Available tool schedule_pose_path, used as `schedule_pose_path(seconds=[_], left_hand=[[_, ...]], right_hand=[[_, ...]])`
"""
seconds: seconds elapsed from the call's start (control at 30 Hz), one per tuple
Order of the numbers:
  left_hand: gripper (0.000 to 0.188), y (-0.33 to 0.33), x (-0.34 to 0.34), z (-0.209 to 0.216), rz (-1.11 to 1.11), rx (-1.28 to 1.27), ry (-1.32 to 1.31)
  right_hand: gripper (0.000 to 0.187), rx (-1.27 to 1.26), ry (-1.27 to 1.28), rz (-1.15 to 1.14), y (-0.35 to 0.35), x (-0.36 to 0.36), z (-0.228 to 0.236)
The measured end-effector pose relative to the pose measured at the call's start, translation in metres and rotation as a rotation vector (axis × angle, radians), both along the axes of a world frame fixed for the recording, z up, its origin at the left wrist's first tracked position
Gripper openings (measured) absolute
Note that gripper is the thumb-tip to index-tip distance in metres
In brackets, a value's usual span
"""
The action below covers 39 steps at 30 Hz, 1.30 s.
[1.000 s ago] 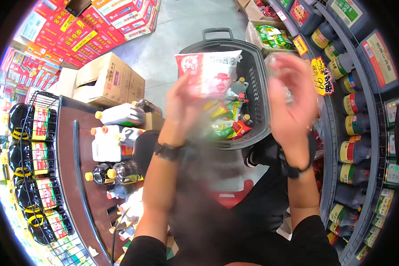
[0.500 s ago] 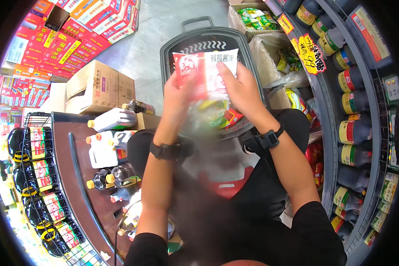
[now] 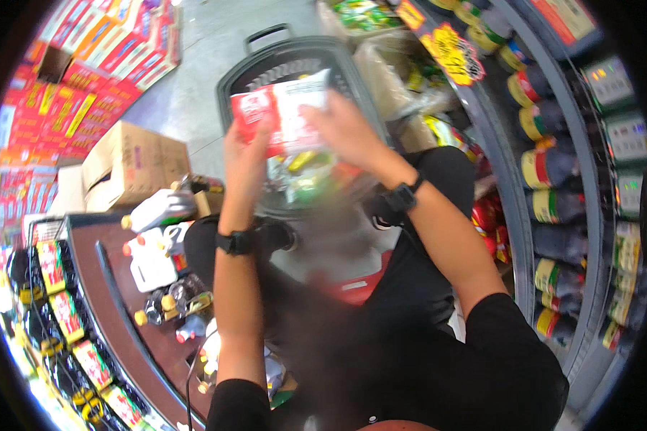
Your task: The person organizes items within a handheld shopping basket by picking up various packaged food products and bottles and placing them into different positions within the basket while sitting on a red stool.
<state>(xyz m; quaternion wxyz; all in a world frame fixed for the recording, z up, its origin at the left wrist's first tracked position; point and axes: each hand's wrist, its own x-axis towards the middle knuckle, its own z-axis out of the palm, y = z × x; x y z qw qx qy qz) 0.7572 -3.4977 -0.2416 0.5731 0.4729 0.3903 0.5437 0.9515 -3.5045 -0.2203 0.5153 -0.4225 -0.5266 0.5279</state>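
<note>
The red-and-white packet (image 3: 287,111) is held above the dark basket (image 3: 295,45), directly beyond the wearer's knees and at the far ends of both forearms. Its longer side runs roughly left to right, with the right end canted slightly farther away. Neither hand is clearly the nearer, as each is on the packet.

The left hand (image 3: 246,159) pinches the red end at its near left corner, its fingers curled in. The right hand (image 3: 346,135) grips the white end from the right, thumb laid across the front; blur and the packet hide its other fingers. The hands are well apart, the packet spanning the gap.

Bagged goods (image 3: 310,183) in yellow and green lie in the basket, just near of the packet; whether it touches them I cannot tell. Left of the basket stands a cardboard box (image 3: 140,165); farther right, dark bottles (image 3: 553,165) line a shelf.
</note>
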Motion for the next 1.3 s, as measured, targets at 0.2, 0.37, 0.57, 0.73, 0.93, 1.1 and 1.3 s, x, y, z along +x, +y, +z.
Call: schedule_pose_path(seconds=[0.2, 0.37, 0.57, 0.73, 0.93, 1.1, 1.3], left_hand=[[0.045, -0.011, 0.015, 0.024, -0.163, -0.304, -0.043], [0.043, -0.011, 0.006, 0.013, -0.336, -0.297, 0.264], [0.033, -0.01, -0.005, 0.008, -0.308, -0.198, 0.487], [0.031, -0.009, -0.011, -0.004, -0.276, 0.036, 0.698], [0.053, -0.011, -0.016, 0.008, -0.344, 0.264, 0.967], [0.045, -0.007, -0.041, 0.004, -0.293, 0.393, 1.133], [0.029, -0.006, -0.034, 0.001, -0.2, 0.439, 0.956]], right_hand=[[0.029, 0.073, -0.013, -0.058, 0.006, 0.018, 0.005], [0.031, 0.247, -0.603, -0.178, 0.007, 0.067, 0.029], [0.03, -0.092, -1.325, -0.415, 0.003, 0.17, 0.017], [0.043, -0.226, -1.422, -0.464, 0.005, 0.15, 0.011], [0.04, -0.053, -1.291, 0.075, 0.029, 0.053, -0.042], [0.032, -0.057, -1.424, 0.57, 0.036, -0.032, -0.09], [0.036, -0.102, -1.516, 0.858, 0.055, -0.03, -0.229]])
